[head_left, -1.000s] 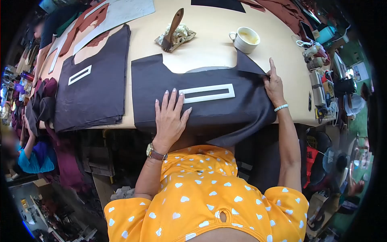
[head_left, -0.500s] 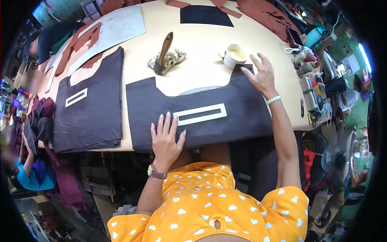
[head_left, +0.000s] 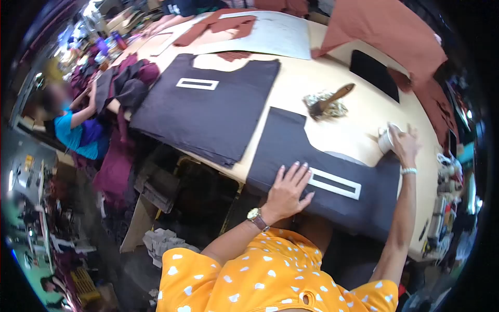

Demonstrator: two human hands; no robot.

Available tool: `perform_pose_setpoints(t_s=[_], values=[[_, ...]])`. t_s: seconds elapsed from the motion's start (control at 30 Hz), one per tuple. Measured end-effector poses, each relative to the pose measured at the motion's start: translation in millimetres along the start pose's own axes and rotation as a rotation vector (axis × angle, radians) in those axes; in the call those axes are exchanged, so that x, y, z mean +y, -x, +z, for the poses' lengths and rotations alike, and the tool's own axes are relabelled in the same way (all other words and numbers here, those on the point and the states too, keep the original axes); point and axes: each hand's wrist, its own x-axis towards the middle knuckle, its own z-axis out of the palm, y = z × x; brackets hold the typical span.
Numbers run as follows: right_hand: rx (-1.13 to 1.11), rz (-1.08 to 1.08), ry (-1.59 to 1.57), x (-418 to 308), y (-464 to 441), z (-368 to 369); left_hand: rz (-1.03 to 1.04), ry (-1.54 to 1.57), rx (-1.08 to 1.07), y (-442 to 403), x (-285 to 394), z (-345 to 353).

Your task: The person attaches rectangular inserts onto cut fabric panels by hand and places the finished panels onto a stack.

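Note:
My left hand [head_left: 288,192] lies flat with fingers spread on a dark fabric piece [head_left: 338,151] with a cut-out neckline. Its fingertips touch the left end of a white rectangular frame template [head_left: 335,183] on the fabric. At the right, my right hand [head_left: 407,144] is at a white cup [head_left: 385,141], thumb over the rim and the other fingers along its far right side; motion blur softens the grip. Beyond the fabric, a wooden-handled brush [head_left: 335,96] rests on a crumpled, stained lump [head_left: 338,110].
To the left lies a stack of dark fabric pieces [head_left: 208,117] bearing another white frame [head_left: 197,83]. A pale sheet [head_left: 283,34] and rust-coloured fabric [head_left: 384,26] lie at the back. A person in blue [head_left: 78,135] handles dark cloth at the far left.
The view has swung left, so the table appears turned and shifted right. My right hand has moved from beside the cup onto it. My left hand stays on the fabric.

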Motion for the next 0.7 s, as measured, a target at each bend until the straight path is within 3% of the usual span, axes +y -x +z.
perform_pose_setpoints(t_s=[0.07, 0.17, 0.3, 0.5, 0.57, 0.7], values=[[0.205, -0.009, -0.124, 3, 11, 0, 0.001, -0.009, 0.011, 0, 0, -1], [0.104, -0.069, 0.022, 7, 21, 4, 0.008, -0.010, 0.014, 1, 0, 0], [0.113, -0.105, -0.038, 4, 35, -3, 0.014, -0.010, 0.031, 2, 1, 1], [0.459, -0.453, -0.339, -9, 90, -4, 0.029, -0.018, 0.029, -2, -1, 1], [0.368, -0.549, -0.607, -16, 122, -1, 0.016, -0.022, 0.012, -3, 2, 0], [0.139, -0.366, -0.908, -20, 180, 29, 0.034, -0.058, 0.016, -2, 1, 4]])
